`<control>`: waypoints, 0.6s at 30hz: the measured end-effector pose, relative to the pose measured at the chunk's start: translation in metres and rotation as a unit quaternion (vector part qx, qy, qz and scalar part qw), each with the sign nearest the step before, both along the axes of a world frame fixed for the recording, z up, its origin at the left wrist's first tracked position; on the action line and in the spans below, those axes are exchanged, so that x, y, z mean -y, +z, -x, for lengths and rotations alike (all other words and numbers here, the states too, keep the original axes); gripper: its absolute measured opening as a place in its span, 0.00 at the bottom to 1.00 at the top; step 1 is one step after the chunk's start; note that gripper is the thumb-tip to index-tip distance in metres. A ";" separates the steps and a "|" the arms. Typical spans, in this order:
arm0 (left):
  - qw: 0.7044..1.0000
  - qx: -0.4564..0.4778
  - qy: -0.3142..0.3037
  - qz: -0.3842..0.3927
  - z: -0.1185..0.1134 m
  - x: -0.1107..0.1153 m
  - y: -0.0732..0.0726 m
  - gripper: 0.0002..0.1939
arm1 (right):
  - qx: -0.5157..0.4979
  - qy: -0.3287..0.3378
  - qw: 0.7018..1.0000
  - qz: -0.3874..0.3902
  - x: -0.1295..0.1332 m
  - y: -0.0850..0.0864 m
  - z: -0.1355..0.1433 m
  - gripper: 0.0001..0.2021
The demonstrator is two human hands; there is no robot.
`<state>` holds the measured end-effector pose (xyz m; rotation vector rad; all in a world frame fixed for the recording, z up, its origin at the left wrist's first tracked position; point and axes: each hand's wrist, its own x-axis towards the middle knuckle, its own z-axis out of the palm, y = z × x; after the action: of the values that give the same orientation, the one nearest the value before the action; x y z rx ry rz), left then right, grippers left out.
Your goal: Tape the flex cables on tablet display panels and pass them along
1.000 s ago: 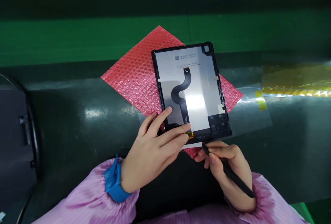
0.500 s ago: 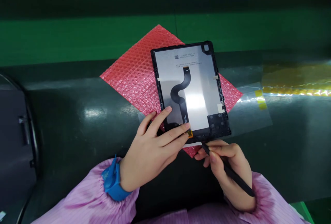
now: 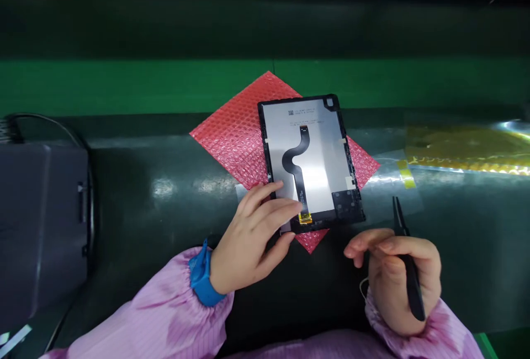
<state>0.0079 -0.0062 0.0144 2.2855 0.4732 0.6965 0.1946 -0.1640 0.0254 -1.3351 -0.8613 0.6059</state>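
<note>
Lying over red bubble wrap (image 3: 234,138) on the bench (image 3: 165,210), the screen (image 3: 321,157) has its near left corner under the loosely spread fingers of the left hand (image 3: 250,240); the right hand (image 3: 389,290), closed around black tweezers (image 3: 412,276), points their tips toward the bench's back edge.

Can make out no word, brand or number for certain. Can see, on the far left of the panel (image 3: 317,154), a small square code (image 3: 290,112) — QR in look, too fine to resolve. Just right of it, can find two short lines of dark print (image 3: 305,111), blurred beyond reading. A little nearer, can pick out two longer lines (image 3: 306,123), just as illegible. On the cable (image 3: 287,161), can spot tiny white marks (image 3: 304,130) at the far end and a pale row (image 3: 302,198) along the near stretch — cannot tell letters from digits.
</note>
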 end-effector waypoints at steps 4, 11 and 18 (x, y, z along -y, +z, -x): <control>0.970 0.139 -0.124 0.158 0.003 0.016 0.005 0.20 | -0.008 0.051 0.998 0.020 -0.004 0.014 -0.007 0.09; 0.954 0.030 -0.239 0.180 -0.001 0.045 -0.002 0.11 | -0.030 0.198 0.978 0.059 -0.011 0.028 0.002 0.17; 0.967 -0.013 -0.221 0.127 0.001 0.038 0.000 0.28 | -0.016 0.194 0.979 0.058 -0.028 0.041 -0.008 0.19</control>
<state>0.0071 -0.0447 0.0141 2.0553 0.0479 0.3582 0.2022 -0.1360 0.0665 -1.2648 -1.0831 0.9919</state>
